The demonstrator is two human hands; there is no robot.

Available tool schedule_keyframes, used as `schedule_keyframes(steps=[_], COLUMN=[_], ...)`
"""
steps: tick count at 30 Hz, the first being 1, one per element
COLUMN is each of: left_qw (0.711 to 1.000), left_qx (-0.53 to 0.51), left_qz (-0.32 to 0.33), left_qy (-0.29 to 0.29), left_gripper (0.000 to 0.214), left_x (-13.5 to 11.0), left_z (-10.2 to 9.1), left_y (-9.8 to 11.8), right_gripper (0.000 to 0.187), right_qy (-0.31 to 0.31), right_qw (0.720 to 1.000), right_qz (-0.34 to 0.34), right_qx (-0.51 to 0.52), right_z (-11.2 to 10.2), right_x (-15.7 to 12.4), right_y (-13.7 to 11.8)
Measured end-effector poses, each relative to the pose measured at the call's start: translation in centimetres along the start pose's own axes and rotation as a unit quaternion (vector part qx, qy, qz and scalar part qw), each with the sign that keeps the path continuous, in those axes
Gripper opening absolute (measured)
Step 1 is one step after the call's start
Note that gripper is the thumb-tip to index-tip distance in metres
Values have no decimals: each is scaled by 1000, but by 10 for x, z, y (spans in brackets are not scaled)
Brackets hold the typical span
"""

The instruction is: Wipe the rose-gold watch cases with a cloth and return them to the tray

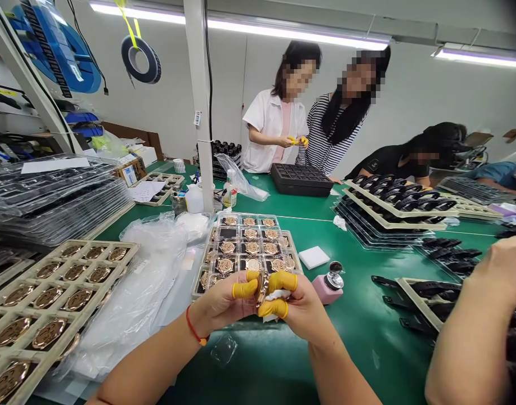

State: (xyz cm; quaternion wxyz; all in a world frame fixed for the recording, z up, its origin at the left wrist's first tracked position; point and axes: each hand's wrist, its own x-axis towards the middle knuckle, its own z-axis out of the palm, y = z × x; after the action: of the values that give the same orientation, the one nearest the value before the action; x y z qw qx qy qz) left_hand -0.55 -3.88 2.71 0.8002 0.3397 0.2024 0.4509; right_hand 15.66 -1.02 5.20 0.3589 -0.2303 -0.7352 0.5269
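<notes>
In the head view, the left hand (221, 304) and right hand (303, 310), fingertips in yellow cots, both pinch one rose-gold watch case (261, 287) between them, just in front of the covered tray of cases (207, 279). The case stands on edge, a flat face toward each palm, equally near both hands. A white wipe (277, 296) seems tucked under the right fingers against it, though the folds are hard to read.

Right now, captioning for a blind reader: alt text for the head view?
The left hand and right hand, in yellow finger cots, hold a gold watch case and a white wipe above a green table. Trays of such cases lie ahead and left, a pink bottle right.
</notes>
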Motion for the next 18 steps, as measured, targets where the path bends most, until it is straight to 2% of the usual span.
schedule_keyframes(steps=[2,4,6,8,12,15,16,18], left_qw=[998,983,949,917,872,832,831,852], left_qx=[53,150,256,330,439,505,506,478], left_qz=[19,65,111,134,151,189,200,201], left_qy=[23,81,148,178,152,129,115,77], left_gripper=[29,28,29,31,36,27,27,37], left_x=[-5,-11,-16,-21,-26,-26,-26,-25], left_z=[1,0,-4,-7,-7,-2,-1,0], left_y=[7,17,25,30,32,32,32,32], right_gripper=[16,13,16,19,7,26,33,37], right_qy=[17,65,105,101,56,63,52,22], right_qw=[999,994,987,987,998,992,988,980], right_qz=[10,35,60,44,-30,43,77,123], right_qx=[-33,-75,-106,-113,-16,100,124,153], right_z=[-4,-11,-18,-22,-13,0,3,6], right_x=[3,5,5,4,6,14,17,20], right_y=[2,4,5,5,3,7,10,14])
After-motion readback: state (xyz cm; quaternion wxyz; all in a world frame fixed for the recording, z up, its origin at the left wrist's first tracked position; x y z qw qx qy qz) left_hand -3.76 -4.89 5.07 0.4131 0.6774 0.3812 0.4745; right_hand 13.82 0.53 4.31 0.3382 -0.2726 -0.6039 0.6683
